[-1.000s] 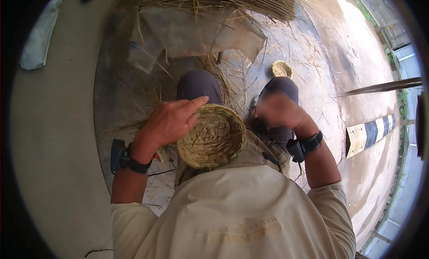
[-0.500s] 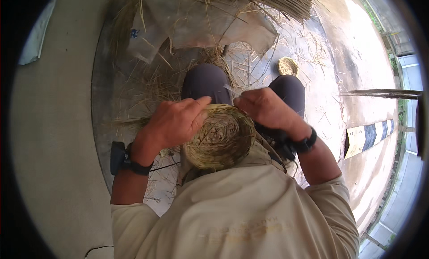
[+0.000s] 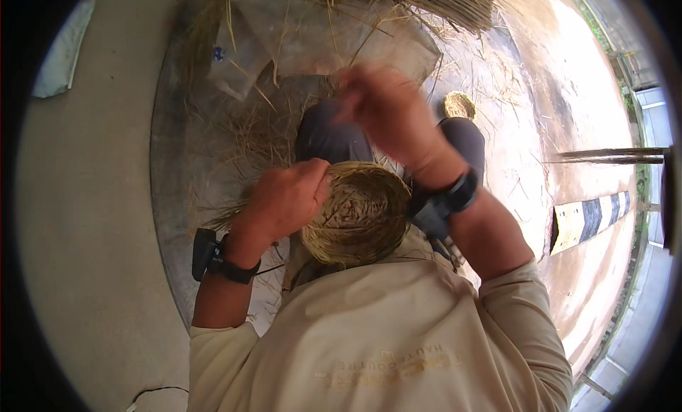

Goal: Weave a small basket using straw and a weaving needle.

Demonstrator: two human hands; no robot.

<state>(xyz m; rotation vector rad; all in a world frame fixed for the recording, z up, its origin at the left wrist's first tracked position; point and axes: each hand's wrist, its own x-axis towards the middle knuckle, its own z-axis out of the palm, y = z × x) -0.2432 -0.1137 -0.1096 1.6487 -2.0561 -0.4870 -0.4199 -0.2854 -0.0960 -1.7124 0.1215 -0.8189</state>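
1. Your left hand [image 3: 284, 199] grips the rim of the woven straw basket [image 3: 359, 213] in the middle of the frame.
2. Your right hand [image 3: 383, 110] is raised above it, blurry; I cannot tell its grip.

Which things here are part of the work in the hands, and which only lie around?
In use:
- woven straw basket
- left hand, gripping its rim
- right hand, raised and blurred

Lying about:
- small woven disc
- loose straw
- plastic sheet
- striped block
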